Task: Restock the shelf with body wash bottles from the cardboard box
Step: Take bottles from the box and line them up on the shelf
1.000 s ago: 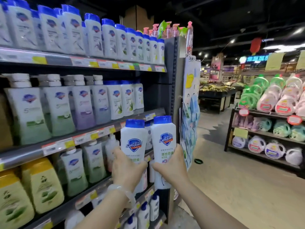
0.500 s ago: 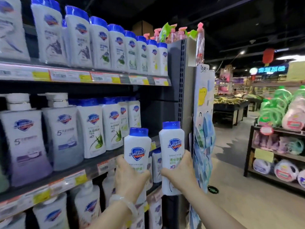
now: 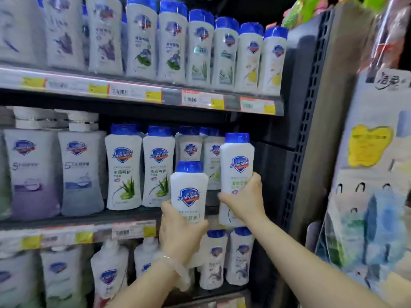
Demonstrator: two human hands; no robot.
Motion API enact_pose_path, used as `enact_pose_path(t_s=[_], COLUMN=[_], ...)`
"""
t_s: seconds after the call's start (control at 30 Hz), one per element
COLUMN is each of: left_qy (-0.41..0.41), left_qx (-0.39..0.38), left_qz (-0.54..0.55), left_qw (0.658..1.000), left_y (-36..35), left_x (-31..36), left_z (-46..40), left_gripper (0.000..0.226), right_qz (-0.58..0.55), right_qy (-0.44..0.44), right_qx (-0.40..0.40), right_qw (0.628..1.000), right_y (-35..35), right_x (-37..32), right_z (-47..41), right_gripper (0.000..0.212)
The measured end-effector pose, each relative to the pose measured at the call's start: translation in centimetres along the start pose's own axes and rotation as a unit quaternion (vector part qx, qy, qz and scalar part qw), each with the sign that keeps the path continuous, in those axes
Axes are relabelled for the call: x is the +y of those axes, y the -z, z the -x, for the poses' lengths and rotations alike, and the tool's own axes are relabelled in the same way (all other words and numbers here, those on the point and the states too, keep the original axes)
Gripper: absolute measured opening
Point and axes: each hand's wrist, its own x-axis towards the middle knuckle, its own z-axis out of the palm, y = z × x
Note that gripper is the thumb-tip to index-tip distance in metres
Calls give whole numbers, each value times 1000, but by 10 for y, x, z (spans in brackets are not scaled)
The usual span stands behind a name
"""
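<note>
I am watching both hands holding white, blue-capped body wash bottles upright in front of the middle shelf (image 3: pixel 77 223). The left hand (image 3: pixel 179 233) is wrapping its fingers round the lower half of the left bottle (image 3: pixel 189 192), whose base is sitting below that shelf's front edge. The right hand (image 3: pixel 243 202) is gripping the right bottle (image 3: pixel 236 165) round its middle, holding it higher and just beside the first, in front of the shelf's right end, where a gap is showing beside the aloe bottles (image 3: pixel 142 167). A pale bracelet (image 3: pixel 178 270) is circling the left wrist, below the shelf's edge.
</note>
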Motion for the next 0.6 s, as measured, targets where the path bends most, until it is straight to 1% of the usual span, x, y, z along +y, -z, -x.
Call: enact_pose_path(t_s=[0.13,0.23,0.43,0.6], left_qy=[1,7,14,8], left_qx=[29,36,53,62], left_qz=[-39,-45,-61,-72], left_qw=[999,998,997,995], left_y=[-6,-9,-14,-20], left_x=[6,7,12,18], left_z=[-4,-14,-40,-54], left_gripper=[69,66,62,68], right_qz=[-14,-32,-67,-87], right_qy=[20,24,-10,-4], right_qx=[-10,-5,-10,-5], right_qw=[1000,999,998,996], right_y=[-16,-30,-53,-68], right_x=[3,9,17,30], right_z=[-36,-57,-89,-96], right_gripper=[81,87,86,87])
